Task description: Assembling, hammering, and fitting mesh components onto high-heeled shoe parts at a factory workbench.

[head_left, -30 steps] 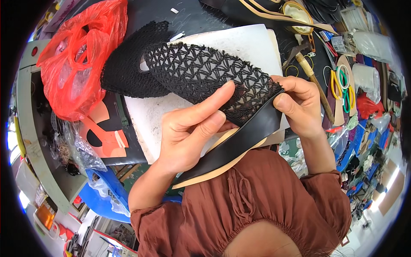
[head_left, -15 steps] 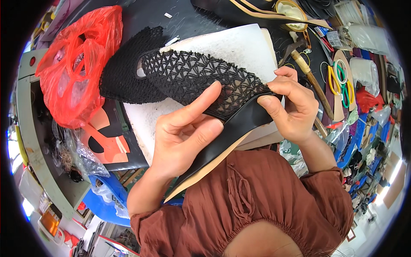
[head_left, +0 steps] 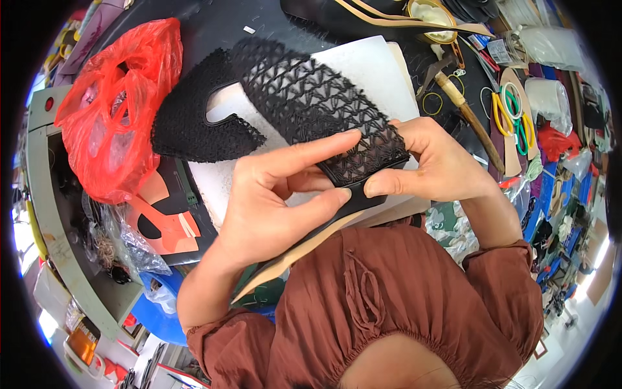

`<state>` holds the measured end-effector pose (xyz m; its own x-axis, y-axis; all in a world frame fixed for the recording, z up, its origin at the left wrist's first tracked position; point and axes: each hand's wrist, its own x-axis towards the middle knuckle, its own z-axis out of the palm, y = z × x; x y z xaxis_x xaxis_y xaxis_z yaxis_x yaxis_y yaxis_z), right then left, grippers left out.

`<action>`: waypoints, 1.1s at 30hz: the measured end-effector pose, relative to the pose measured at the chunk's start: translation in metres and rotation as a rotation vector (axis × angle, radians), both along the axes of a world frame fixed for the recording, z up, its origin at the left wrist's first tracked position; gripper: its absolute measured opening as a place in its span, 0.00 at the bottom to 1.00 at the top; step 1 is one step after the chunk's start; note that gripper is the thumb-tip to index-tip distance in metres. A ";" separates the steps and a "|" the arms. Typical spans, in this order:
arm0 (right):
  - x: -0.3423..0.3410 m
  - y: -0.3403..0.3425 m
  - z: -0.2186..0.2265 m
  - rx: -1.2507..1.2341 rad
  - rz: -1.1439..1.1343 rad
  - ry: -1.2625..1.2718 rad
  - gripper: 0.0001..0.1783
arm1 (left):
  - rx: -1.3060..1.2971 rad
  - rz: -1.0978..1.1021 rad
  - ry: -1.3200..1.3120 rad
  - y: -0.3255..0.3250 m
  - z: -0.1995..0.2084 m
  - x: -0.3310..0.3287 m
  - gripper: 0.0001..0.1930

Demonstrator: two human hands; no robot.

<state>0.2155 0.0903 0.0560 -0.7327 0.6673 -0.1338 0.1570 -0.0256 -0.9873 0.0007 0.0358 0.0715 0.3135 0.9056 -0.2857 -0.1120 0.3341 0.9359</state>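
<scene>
- Black mesh piece (head_left: 327, 94): was held up over the white board (head_left: 372, 61), with its gathered end above the board's near edge.
- Met along that end a smooth black strip (head_left: 359, 202), running under the left hand to a tan-faced tail (head_left: 285, 260) past the table's (head_left: 204, 32) near edge; could not tell whether glued, stitched or merely laid together.
- Was pinched on the left by the left hand (head_left: 272, 194), with thumb against the border, index finger stretched across the mesh, and other fingers curled behind, partly hidden.
- Was pinched on the right by the right hand (head_left: 440, 159), with thumb along the strip and bent fingers mostly hidden behind.
- Called, by judgement, for short, close-set thumb presses, with both borders flush and mesh neither stretched nor bunched; also for a supported tail, to prevent dragging or twisting.
- Had to its left, lapping the board's left edge, a denser black piece (head_left: 184, 117) with a rounded cut-out.
- Had farther out a red plastic bag (head_left: 129, 110) by the table's left edge, orange cut pieces (head_left: 173, 238) at the near-left corner, and a hammer (head_left: 479, 129) and scissors (head_left: 512, 107) beyond the board's right edge.
</scene>
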 end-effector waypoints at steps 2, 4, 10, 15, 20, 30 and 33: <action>0.000 0.004 -0.001 0.112 0.052 -0.031 0.11 | 0.109 -0.063 0.085 0.012 0.006 -0.012 0.25; -0.002 -0.001 0.001 -0.069 -0.168 0.003 0.11 | 0.296 0.069 0.226 0.021 0.009 -0.031 0.19; -0.007 -0.008 -0.019 -0.254 -0.508 0.298 0.10 | 0.500 0.608 0.448 -0.013 -0.025 -0.078 0.29; -0.020 -0.030 -0.030 -0.086 -0.462 0.208 0.11 | 0.247 0.361 0.191 -0.025 -0.054 0.013 0.18; -0.020 -0.033 -0.030 0.109 -0.482 0.127 0.13 | 0.128 0.517 -0.135 -0.026 -0.050 0.029 0.14; -0.008 -0.026 -0.036 -0.185 -0.376 0.115 0.11 | -0.175 0.595 -0.492 -0.014 -0.044 0.037 0.11; -0.008 -0.025 -0.032 -0.178 -0.390 0.062 0.11 | -0.041 0.621 -0.346 -0.015 -0.050 0.039 0.10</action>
